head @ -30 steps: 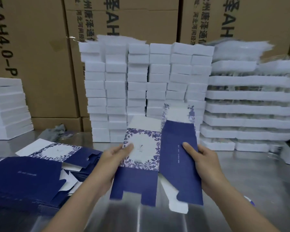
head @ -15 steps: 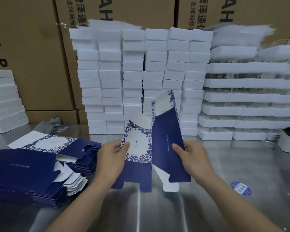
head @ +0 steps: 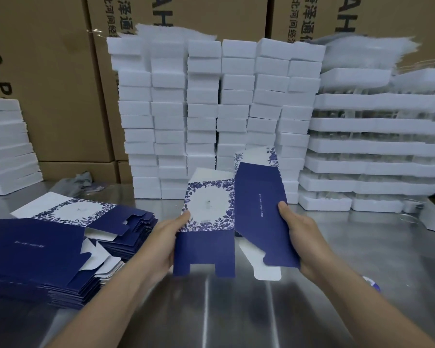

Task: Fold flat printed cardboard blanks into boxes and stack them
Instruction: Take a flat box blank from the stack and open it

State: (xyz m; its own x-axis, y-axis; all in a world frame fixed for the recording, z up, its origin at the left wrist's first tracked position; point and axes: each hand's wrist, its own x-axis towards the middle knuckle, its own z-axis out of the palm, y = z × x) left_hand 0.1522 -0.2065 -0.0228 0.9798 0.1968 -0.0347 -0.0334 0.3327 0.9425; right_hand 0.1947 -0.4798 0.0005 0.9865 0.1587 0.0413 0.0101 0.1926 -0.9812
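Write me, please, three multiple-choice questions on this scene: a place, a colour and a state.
1. Where on the table is the pile of flat blanks? A) left side B) right side C) far middle
2. What colour is the panel that the right hand grips? A) red B) dark blue C) green
3. How is the blank in the hands? A) lying flat B) held upright, partly folded C) a closed box
Answers: 1 A, it lies beside the left hand; 2 B, that panel is dark blue with small pale lettering; 3 B, its panels stand at an angle.
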